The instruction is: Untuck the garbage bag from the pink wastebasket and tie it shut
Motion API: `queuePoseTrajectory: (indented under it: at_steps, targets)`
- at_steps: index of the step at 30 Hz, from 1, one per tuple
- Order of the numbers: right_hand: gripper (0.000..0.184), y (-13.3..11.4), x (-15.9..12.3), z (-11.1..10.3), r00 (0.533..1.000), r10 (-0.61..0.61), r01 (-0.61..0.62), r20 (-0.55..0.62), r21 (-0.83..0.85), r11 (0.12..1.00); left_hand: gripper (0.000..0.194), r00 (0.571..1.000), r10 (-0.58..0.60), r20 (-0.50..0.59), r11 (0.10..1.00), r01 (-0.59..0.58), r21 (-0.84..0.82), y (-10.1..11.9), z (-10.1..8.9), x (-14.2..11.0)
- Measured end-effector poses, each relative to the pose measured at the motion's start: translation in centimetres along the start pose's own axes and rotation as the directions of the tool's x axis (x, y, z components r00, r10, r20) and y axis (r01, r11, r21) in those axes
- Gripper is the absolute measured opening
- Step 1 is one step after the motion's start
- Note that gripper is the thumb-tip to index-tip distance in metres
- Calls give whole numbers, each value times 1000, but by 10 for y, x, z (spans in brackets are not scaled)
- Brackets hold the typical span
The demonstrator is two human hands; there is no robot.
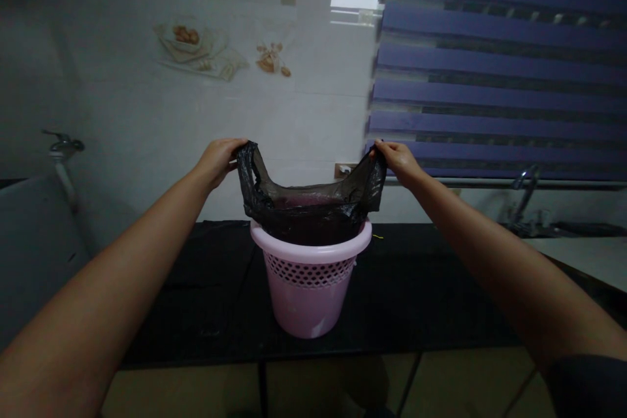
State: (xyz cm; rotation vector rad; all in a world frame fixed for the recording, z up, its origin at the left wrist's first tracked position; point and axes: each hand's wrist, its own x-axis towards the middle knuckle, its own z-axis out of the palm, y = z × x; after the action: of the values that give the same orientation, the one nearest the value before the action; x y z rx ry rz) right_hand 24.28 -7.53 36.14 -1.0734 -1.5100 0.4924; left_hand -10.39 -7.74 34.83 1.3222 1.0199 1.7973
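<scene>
A pink plastic bin (309, 287) with a perforated band stands on a black countertop (206, 300). A black plastic bag (308, 209) sits inside the bin, its two handles pulled up and apart above the rim. My left hand (218, 160) is closed around the left handle. My right hand (399, 160) pinches the right handle. Both arms reach forward, one on each side of the bin.
A tiled wall (196, 98) rises behind the counter. A purple striped blind (494, 65) covers the window at the right. One tap (61, 144) sits at the left, and a sink tap (526, 183) stands at the right.
</scene>
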Motion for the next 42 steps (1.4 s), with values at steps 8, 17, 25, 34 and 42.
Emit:
queuePoseTrajectory:
  at_steps: [8,17,25,34,42]
  targets:
    - [44,-9,1,16,1000,-21,22,22,-47,999,17,998,49,45,996,-52,70,4,18,0]
    - [45,-11,1,33,997,-35,38,67,-50,998,17,993,51,103,991,-63,117,3,37,-2]
    - [50,-4,4,45,995,-37,36,92,12,999,20,988,79,130,995,-86,46,-7,47,1]
    - [52,-1,3,68,992,-119,114,45,101,988,21,988,99,117,991,-87,-100,-19,68,3]
    - [63,17,16,87,993,-120,115,19,176,978,20,981,191,45,955,-175,-239,-35,78,16]
